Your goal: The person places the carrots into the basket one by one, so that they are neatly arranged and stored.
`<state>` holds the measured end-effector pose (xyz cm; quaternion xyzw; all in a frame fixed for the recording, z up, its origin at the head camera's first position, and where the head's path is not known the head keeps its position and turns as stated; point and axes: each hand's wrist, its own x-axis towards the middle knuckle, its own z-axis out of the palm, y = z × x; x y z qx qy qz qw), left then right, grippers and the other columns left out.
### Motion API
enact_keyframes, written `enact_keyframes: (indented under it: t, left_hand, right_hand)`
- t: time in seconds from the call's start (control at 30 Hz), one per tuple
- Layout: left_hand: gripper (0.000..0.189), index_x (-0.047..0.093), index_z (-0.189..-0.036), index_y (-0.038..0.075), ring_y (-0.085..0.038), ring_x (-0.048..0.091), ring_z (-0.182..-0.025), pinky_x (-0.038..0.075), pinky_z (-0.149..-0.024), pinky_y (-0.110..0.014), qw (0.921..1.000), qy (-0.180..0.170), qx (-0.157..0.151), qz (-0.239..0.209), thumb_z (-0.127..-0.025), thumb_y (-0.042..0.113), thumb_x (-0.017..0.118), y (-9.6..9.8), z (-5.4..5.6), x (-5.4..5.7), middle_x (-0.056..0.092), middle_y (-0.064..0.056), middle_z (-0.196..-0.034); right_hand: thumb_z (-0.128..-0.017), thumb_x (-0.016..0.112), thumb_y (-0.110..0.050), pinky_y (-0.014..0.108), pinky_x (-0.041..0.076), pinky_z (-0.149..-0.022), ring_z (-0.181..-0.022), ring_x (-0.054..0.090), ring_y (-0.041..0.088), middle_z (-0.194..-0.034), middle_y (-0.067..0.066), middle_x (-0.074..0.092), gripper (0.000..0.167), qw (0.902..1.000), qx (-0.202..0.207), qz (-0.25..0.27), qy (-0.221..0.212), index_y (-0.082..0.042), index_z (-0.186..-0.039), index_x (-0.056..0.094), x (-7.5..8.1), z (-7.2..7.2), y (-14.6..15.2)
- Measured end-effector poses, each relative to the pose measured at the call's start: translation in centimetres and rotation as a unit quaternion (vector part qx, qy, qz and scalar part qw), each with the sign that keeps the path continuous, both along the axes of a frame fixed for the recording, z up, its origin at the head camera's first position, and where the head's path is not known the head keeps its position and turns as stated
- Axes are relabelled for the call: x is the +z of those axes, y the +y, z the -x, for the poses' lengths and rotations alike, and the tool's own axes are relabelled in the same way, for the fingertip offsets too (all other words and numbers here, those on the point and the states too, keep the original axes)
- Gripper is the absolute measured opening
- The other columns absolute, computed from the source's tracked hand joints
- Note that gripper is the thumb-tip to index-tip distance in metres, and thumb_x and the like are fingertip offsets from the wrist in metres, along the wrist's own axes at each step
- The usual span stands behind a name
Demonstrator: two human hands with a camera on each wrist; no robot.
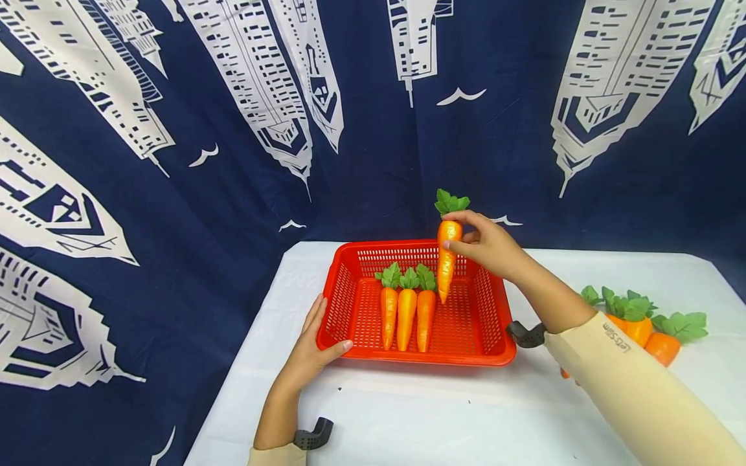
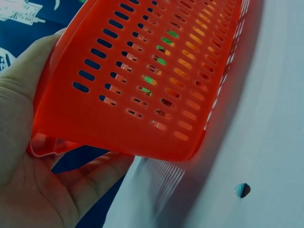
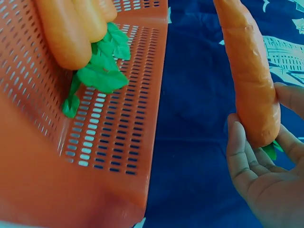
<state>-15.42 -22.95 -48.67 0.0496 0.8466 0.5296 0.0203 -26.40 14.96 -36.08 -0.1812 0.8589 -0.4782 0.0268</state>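
Note:
Between thumb and fingers my right hand (image 1: 486, 243) pinches a carrot (image 1: 447, 259) near its leafy top, tip downward, over the right part of a red plastic basket (image 1: 416, 358). The right wrist view shows the same carrot (image 3: 251, 76) held by the hand (image 3: 270, 185). Three carrots (image 1: 407, 317) lie side by side in the basket, leaves toward the back. At the basket's front left corner rests my left hand (image 1: 309, 356), thumb on the front rim and fingers along the left side. In the left wrist view, the basket's slotted wall (image 2: 142, 95) hides part of that hand (image 2: 33, 190).
More carrots (image 1: 647, 336) with green leaves lie on the white table (image 1: 408, 414) at the right, partly hidden by my right sleeve. A dark blue cloth (image 1: 373, 181) with white building drawings hangs behind the table. Black bands (image 1: 527, 334) sit on both wrists.

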Motion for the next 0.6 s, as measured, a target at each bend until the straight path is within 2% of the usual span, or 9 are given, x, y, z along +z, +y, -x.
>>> enact_keyframes:
  t: [0.23, 0.43, 0.6]
  left_hand:
    - [0.106, 0.015, -0.163, 0.03, -0.027, 0.011, -0.157, 0.019, -0.121, -0.068, 1.0, -0.004, -0.001, 0.0, -0.082, 0.031, 0.084, 0.2, 0.0, 0.0, 0.005, 0.014, -0.17]
    - [0.108, 0.014, -0.163, 0.03, -0.027, 0.01, -0.158, 0.018, -0.121, -0.069, 1.0, -0.001, -0.003, 0.006, -0.081, 0.036, 0.084, 0.3, 0.1, 0.0, 0.004, 0.012, -0.17]
    - [0.109, 0.014, -0.163, 0.029, -0.028, 0.009, -0.158, 0.017, -0.121, -0.069, 1.0, -0.001, -0.006, 0.007, -0.08, 0.037, 0.085, 0.3, 0.1, 0.1, 0.004, 0.01, -0.171]
  right_hand:
    - [-0.096, 0.071, -0.026, 0.032, 0.056, -0.082, -0.1, 0.068, 0.029, -0.141, 0.016, 0.047, 0.054, 0.9999, 0.003, -0.007, -0.007, -0.021, -0.146, 0.052, -0.1, 0.6, -1.5]
    - [-0.096, 0.069, -0.029, 0.032, 0.053, -0.079, -0.101, 0.066, 0.033, -0.138, 0.017, 0.044, 0.053, 0.9993, -0.009, -0.003, -0.036, -0.024, -0.146, 0.053, -1.4, 1.6, -2.5]
    - [-0.099, 0.064, -0.023, 0.044, 0.057, -0.094, -0.113, 0.066, 0.037, -0.145, 0.02, 0.038, 0.05, 0.9966, 0.013, 0.012, -0.08, -0.017, -0.147, 0.052, -3.3, 2.0, -3.1]
